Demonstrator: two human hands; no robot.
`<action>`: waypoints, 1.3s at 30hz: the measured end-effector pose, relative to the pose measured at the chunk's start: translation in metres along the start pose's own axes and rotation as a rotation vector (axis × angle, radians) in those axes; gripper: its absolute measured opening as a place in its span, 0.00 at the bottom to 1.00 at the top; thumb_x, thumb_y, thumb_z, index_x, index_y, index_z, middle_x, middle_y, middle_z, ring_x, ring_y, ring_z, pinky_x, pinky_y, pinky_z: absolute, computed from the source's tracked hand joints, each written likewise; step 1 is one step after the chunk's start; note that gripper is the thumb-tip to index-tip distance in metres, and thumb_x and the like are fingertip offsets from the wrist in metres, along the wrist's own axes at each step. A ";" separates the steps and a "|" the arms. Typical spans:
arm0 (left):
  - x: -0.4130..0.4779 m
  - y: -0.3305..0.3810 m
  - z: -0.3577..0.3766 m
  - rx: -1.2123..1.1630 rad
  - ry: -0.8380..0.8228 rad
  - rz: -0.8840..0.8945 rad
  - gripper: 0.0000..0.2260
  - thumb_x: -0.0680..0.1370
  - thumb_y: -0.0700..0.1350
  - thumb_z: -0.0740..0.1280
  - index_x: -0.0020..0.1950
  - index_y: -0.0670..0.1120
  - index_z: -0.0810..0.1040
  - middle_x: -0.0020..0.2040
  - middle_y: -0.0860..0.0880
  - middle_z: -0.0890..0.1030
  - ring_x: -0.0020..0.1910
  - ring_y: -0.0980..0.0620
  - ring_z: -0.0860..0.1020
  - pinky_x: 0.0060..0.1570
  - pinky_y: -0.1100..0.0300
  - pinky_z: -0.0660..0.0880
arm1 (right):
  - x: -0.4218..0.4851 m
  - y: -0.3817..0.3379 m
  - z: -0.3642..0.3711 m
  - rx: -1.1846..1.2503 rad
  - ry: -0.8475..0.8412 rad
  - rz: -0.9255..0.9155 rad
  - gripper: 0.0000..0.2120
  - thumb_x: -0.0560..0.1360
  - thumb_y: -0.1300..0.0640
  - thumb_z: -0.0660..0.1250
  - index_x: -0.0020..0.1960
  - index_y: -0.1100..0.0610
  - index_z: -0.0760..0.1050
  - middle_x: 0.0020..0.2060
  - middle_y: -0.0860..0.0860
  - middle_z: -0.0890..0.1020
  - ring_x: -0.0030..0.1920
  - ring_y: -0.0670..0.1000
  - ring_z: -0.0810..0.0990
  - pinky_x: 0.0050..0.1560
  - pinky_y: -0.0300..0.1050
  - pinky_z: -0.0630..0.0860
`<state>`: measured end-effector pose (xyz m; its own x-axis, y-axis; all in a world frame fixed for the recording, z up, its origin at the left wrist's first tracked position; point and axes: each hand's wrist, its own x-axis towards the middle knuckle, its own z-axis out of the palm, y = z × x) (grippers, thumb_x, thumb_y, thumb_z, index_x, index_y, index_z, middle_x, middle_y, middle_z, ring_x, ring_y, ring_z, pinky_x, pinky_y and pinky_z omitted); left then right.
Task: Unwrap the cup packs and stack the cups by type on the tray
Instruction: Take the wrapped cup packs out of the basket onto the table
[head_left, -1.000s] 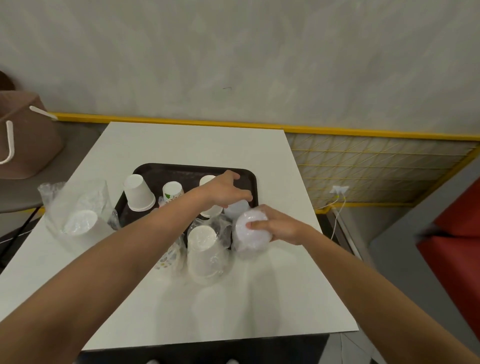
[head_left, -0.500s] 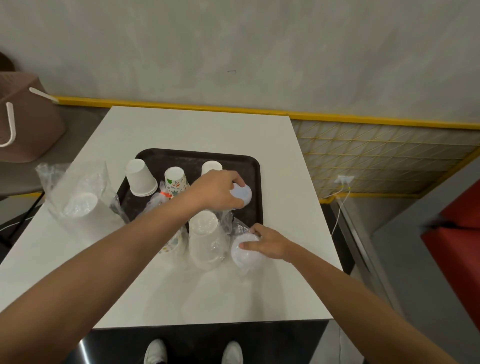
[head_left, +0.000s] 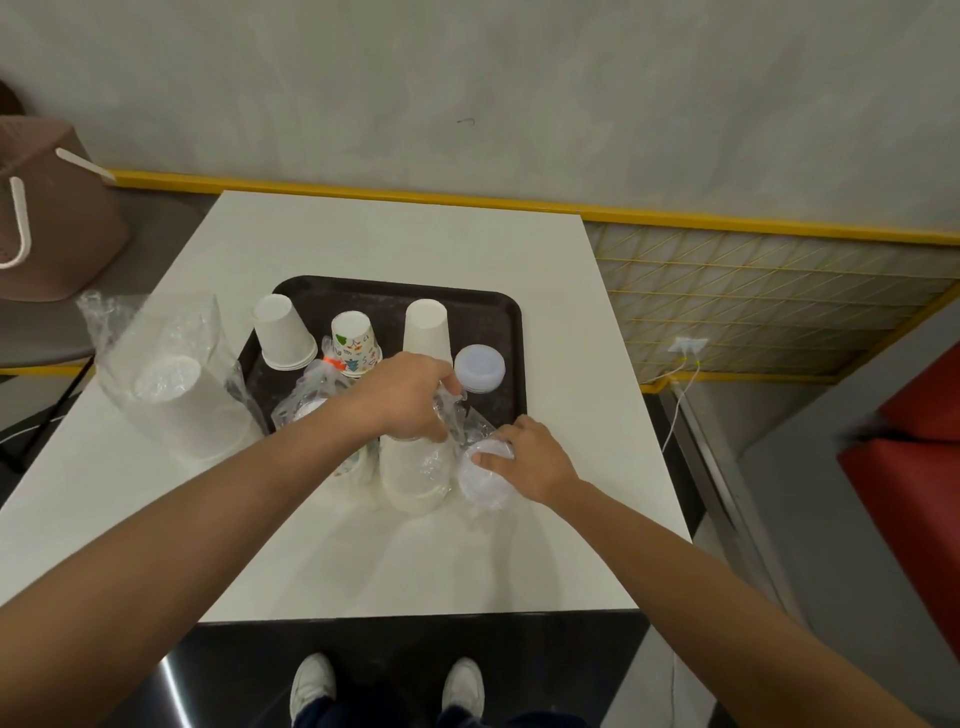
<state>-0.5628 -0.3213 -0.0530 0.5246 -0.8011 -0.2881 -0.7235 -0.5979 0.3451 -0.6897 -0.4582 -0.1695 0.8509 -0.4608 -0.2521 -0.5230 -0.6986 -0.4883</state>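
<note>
A dark tray (head_left: 493, 312) on the white table holds upside-down cups: a short white stack (head_left: 280, 332), a patterned stack (head_left: 354, 343), a tall white stack (head_left: 427, 332) and a small translucent cup (head_left: 479, 368). My left hand (head_left: 410, 397) pinches the clear wrapper at the tray's near edge. My right hand (head_left: 524, 457) grips a wrapped pack of small translucent cups (head_left: 480, 478) lying on the table. A wrapped white cup pack (head_left: 413, 470) lies between my hands. A wrapped patterned pack (head_left: 311, 402) is partly hidden under my left arm.
A large clear bag with white cups (head_left: 176, 395) sits left of the tray. A brown bag (head_left: 47, 223) stands off the table at the far left. A yellow wire grid (head_left: 753, 306) and a white cable run along the right side. My shoes show below the near edge.
My left hand set the small translucent cup down on the tray's right side, then drew back to the wrapper. My right hand stayed on the wrapped pack.
</note>
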 end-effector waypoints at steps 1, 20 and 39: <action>0.000 0.000 0.001 -0.004 0.003 -0.001 0.25 0.68 0.47 0.76 0.62 0.53 0.74 0.62 0.49 0.76 0.59 0.49 0.75 0.56 0.57 0.73 | 0.000 -0.001 0.001 -0.002 -0.004 -0.002 0.24 0.74 0.40 0.64 0.62 0.56 0.74 0.55 0.53 0.73 0.57 0.53 0.73 0.58 0.47 0.72; -0.009 -0.004 0.000 0.019 0.071 0.055 0.26 0.67 0.50 0.76 0.63 0.52 0.73 0.60 0.49 0.75 0.58 0.49 0.75 0.54 0.56 0.74 | 0.000 -0.008 0.004 0.172 0.004 0.123 0.24 0.74 0.43 0.66 0.63 0.56 0.69 0.58 0.53 0.76 0.58 0.54 0.75 0.57 0.48 0.73; -0.022 -0.011 -0.023 -0.074 0.255 0.035 0.24 0.70 0.53 0.73 0.64 0.51 0.73 0.60 0.50 0.73 0.55 0.51 0.73 0.49 0.62 0.66 | 0.020 -0.063 -0.052 0.332 0.245 -0.037 0.14 0.76 0.50 0.66 0.59 0.56 0.75 0.56 0.53 0.77 0.55 0.50 0.76 0.54 0.39 0.71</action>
<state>-0.5560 -0.2979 -0.0302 0.6026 -0.7968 -0.0436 -0.7133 -0.5624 0.4182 -0.6422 -0.4520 -0.1004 0.8107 -0.5839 -0.0426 -0.4142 -0.5207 -0.7465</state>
